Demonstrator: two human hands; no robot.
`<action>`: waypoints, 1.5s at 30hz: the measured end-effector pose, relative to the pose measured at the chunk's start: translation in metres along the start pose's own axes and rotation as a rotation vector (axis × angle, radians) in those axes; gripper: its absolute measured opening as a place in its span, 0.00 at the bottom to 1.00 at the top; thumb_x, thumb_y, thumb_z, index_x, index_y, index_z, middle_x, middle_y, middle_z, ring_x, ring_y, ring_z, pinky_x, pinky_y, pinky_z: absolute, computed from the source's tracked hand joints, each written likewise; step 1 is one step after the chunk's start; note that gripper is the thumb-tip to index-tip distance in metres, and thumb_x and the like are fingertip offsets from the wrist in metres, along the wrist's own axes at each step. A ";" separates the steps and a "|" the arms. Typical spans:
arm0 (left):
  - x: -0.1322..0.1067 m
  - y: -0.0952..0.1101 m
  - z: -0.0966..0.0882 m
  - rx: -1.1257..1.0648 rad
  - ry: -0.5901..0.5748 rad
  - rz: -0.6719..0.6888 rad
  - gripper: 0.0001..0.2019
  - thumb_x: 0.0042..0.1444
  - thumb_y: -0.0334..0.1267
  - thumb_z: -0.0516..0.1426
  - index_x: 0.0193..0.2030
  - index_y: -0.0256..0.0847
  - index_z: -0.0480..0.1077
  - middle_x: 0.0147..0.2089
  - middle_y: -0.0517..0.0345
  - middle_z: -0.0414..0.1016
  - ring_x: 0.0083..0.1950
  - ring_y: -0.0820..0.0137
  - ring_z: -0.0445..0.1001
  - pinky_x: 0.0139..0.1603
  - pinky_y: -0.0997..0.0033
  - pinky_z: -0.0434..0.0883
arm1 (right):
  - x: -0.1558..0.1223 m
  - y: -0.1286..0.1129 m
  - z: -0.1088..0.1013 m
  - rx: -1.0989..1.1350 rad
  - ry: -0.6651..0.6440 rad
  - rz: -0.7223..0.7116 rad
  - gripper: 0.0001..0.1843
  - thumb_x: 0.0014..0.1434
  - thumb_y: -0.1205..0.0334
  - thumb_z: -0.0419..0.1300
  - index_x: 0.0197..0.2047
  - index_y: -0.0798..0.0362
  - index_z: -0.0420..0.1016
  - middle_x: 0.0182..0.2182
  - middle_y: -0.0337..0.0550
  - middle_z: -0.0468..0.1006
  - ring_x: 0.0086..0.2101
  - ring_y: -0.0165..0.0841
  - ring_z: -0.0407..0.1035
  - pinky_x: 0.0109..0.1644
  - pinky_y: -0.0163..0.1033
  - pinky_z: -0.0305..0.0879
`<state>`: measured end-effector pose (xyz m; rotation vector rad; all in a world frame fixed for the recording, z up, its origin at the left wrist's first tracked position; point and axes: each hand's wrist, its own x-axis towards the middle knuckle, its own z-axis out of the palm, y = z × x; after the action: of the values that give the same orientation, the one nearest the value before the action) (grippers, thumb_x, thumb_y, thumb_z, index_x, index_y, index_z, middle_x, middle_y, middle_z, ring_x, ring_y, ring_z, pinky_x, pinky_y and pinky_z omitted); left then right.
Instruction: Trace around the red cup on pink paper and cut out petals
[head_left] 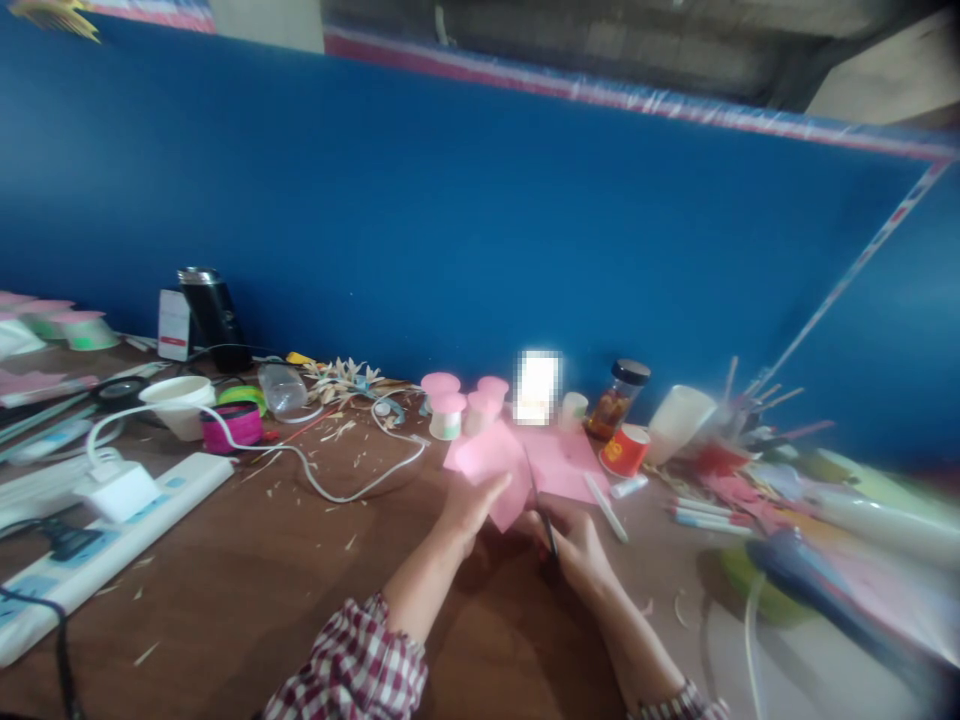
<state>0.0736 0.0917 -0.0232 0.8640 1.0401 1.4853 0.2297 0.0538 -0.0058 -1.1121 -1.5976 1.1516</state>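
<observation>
My left hand (472, 510) grips a sheet of pink paper (491, 465), its thumb lying across the front of the sheet. Close by on the right, my right hand (571, 545) is closed round a pair of scissors (551, 535) with dark handles. The narrow blades point up and away from me, alongside the right edge of the held paper. Whether they touch the paper is too blurred to tell. Behind the scissors a second pink sheet (574, 465) lies on the table, with a white pen (606, 508) at its right edge.
Small cups with pink tops (448, 405) stand behind the paper. To the right are a dark-lidded jar (619, 400), a red cup (625, 450) and a blurred glue gun (817, 590). A white power strip (127, 540) and a white cable (330, 495) lie on the left.
</observation>
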 end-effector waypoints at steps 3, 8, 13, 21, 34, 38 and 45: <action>0.000 0.001 -0.001 0.014 0.001 -0.011 0.22 0.41 0.34 0.64 0.46 0.34 0.71 0.41 0.45 0.77 0.47 0.56 0.74 0.52 0.56 0.67 | 0.000 -0.001 0.000 0.003 -0.005 0.013 0.17 0.52 0.51 0.62 0.34 0.59 0.75 0.17 0.35 0.66 0.19 0.26 0.59 0.21 0.31 0.55; -0.001 0.004 0.000 0.009 -0.035 -0.017 0.20 0.43 0.34 0.64 0.46 0.35 0.71 0.40 0.46 0.78 0.47 0.57 0.74 0.51 0.57 0.68 | -0.001 -0.005 0.001 0.011 -0.012 0.005 0.17 0.52 0.51 0.61 0.33 0.59 0.74 0.18 0.36 0.66 0.19 0.26 0.59 0.22 0.31 0.55; -0.002 0.006 0.001 0.005 -0.051 -0.001 0.22 0.42 0.34 0.64 0.47 0.35 0.70 0.41 0.46 0.77 0.47 0.57 0.74 0.51 0.57 0.68 | -0.002 -0.006 0.001 0.005 -0.007 0.013 0.16 0.52 0.51 0.61 0.32 0.58 0.74 0.17 0.36 0.66 0.19 0.27 0.59 0.22 0.31 0.56; -0.001 0.005 0.000 0.012 -0.045 -0.012 0.21 0.42 0.34 0.63 0.46 0.34 0.71 0.41 0.45 0.77 0.47 0.57 0.74 0.51 0.56 0.67 | -0.001 -0.004 0.000 0.004 -0.009 -0.007 0.15 0.51 0.52 0.62 0.28 0.58 0.73 0.18 0.35 0.66 0.20 0.26 0.59 0.22 0.31 0.55; -0.001 0.006 -0.002 0.014 -0.042 -0.036 0.19 0.43 0.35 0.63 0.45 0.34 0.71 0.39 0.45 0.78 0.46 0.57 0.74 0.51 0.56 0.67 | -0.001 -0.005 0.000 0.000 -0.005 0.002 0.16 0.52 0.50 0.62 0.30 0.58 0.74 0.17 0.35 0.66 0.19 0.26 0.59 0.21 0.31 0.55; -0.001 0.006 -0.002 -0.006 -0.083 -0.040 0.20 0.42 0.35 0.64 0.45 0.35 0.71 0.40 0.46 0.78 0.47 0.57 0.74 0.51 0.56 0.68 | -0.001 -0.003 0.000 0.004 -0.009 0.009 0.19 0.51 0.48 0.62 0.33 0.58 0.75 0.17 0.35 0.66 0.19 0.27 0.59 0.22 0.32 0.55; -0.003 0.007 -0.001 0.006 -0.060 -0.024 0.20 0.41 0.34 0.64 0.44 0.35 0.71 0.38 0.46 0.78 0.46 0.57 0.75 0.50 0.56 0.68 | -0.001 -0.004 0.001 -0.001 -0.009 0.004 0.17 0.52 0.49 0.61 0.27 0.58 0.72 0.18 0.36 0.66 0.20 0.26 0.59 0.23 0.31 0.56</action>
<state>0.0707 0.0885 -0.0165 0.8918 1.0083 1.4287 0.2285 0.0523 -0.0020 -1.1126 -1.6042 1.1600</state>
